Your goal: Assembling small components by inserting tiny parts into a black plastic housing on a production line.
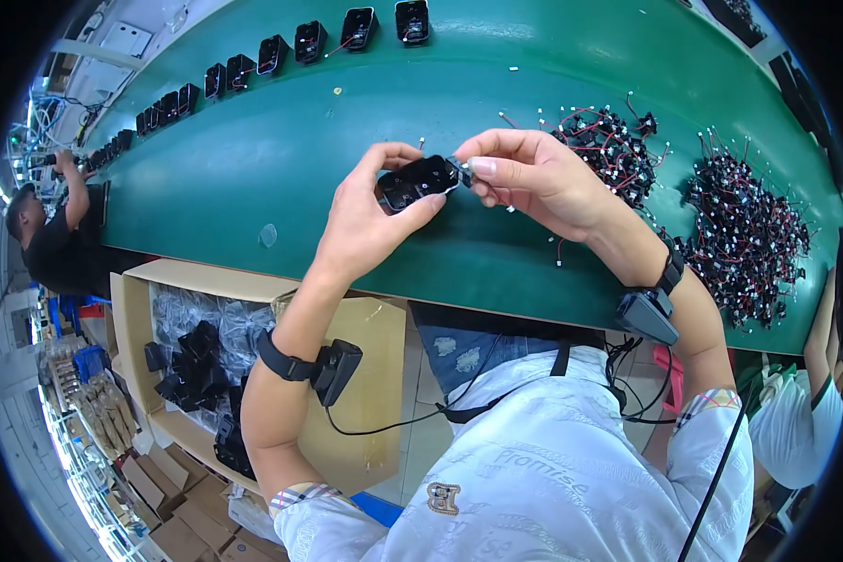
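Note:
My left hand (361,215) grips a black box-shaped plastic housing (412,184) above the green table, its open side facing up. Thumb and fingers clasp the housing from opposite sides. At the housing's right end, my right hand (539,178) pinches a small black part (460,172) between thumb and forefinger. This part touches or sits very close to the housing's end; my fingertips partly cover it. Right of my right hand lies a heap of small black parts (618,150) with red wires and white connectors.
A second, larger heap of wired parts (745,234) lies farther right. Similar black housings (358,30) line the table's far side. A cardboard box (133,323) with bagged black pieces stands at the near left. One person (61,229) works at far left; another person's arm (820,323) shows at right.

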Demonstrator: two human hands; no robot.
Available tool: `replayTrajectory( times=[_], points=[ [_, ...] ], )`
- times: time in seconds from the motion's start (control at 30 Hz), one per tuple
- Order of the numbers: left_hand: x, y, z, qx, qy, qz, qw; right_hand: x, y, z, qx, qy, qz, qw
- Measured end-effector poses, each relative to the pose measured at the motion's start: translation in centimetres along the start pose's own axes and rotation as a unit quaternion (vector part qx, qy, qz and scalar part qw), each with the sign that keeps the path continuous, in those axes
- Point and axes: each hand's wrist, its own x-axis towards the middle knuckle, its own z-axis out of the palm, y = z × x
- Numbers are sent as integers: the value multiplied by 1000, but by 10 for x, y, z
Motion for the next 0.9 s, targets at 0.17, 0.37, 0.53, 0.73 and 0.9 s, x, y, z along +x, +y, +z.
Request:
replayTrajectory(
  times=[0.17,0.37,0.53,0.73,0.9],
  points=[
    [-3,13,0,-207,-41,-76,974,-2,1,6,-178,64,-24,982],
    [-4,18,-2,-95,-35,36,994,-6,10,19,-463,111,-255,842],
    [-3,18,-6,-315,-101,51,942,-7,-5,18,-524,85,-364,765],
    [-7,24,-2,-224,-48,105,968,-13,-5,29,-555,98,-372,738],
    [-9,18,4,-156,36,186,969,-18,-6,37,-505,135,-338,783]
  ],
)
